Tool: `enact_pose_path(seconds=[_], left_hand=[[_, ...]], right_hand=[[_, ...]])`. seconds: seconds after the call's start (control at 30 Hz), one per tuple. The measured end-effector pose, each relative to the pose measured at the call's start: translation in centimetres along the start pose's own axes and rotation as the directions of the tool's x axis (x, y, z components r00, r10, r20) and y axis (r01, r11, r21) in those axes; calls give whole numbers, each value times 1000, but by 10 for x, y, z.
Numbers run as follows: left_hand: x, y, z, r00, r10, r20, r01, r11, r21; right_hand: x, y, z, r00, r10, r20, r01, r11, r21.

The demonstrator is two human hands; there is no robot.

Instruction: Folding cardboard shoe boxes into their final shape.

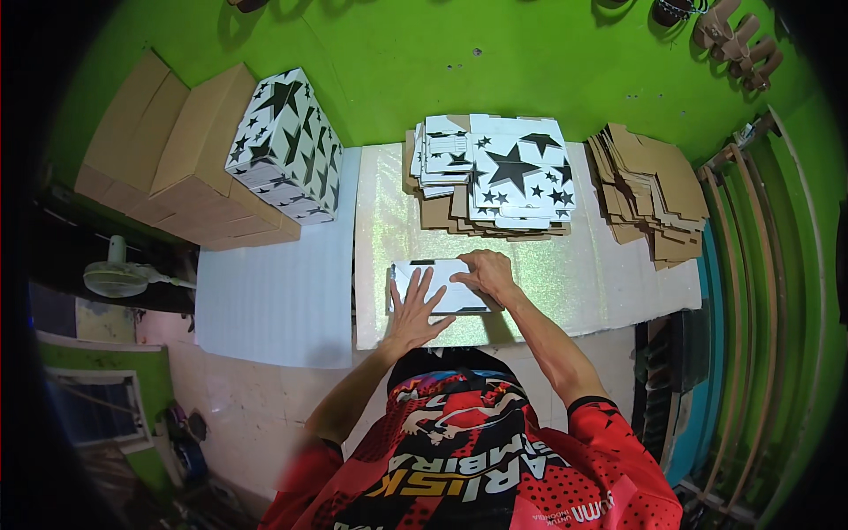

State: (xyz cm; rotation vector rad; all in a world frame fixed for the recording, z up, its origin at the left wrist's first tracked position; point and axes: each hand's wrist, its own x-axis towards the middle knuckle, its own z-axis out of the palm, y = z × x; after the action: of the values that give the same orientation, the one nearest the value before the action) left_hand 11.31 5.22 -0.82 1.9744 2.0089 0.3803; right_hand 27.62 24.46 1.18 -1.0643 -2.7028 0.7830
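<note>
Green wall (380, 79) fills the far side of the view, curving with the lens. Below it stands a table with a shimmering, pale cover (618, 274), and to its left a second surface under a smooth white sheet (265, 300). The person's red-and-black patterned shirt (609, 442) takes up the near edge. Brown cardboard cartons (203, 132) stand in a row at the far left, with a white, black-starred carton (309, 150) at their right end. Toward the table's back lies a stack of flattened star-printed cardboard (517, 168), brown sheets showing among it; further right is a stack of flattened brown cardboard (654, 168). A white fan (115, 278) sits at left, and brown sandals (730, 44) hang at upper right.

A small white box with black patches (455, 301) lies near the table's front edge, below the starred stack. The left hand (413, 316) rests on its left part, fingers spread. The right hand (486, 276) bends over its far right edge; whether it pinches or merely presses, I cannot tell.
</note>
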Motion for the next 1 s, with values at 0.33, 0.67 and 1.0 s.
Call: enact_pose_path(seconds=[0.33,0.67,1.0], left_hand=[[4,1,1,999,-36,25,37,999,-40],[31,9,-5,991,-128,49,132,986,-104],[25,-1,0,991,82,-109,-93,991,-99]], right_hand=[[3,2,1,1000,-22,6,22,998,-53],[0,5,5,997,-26,66,30,998,-58],[-2,1,-1,984,39,171,-51,996,67]])
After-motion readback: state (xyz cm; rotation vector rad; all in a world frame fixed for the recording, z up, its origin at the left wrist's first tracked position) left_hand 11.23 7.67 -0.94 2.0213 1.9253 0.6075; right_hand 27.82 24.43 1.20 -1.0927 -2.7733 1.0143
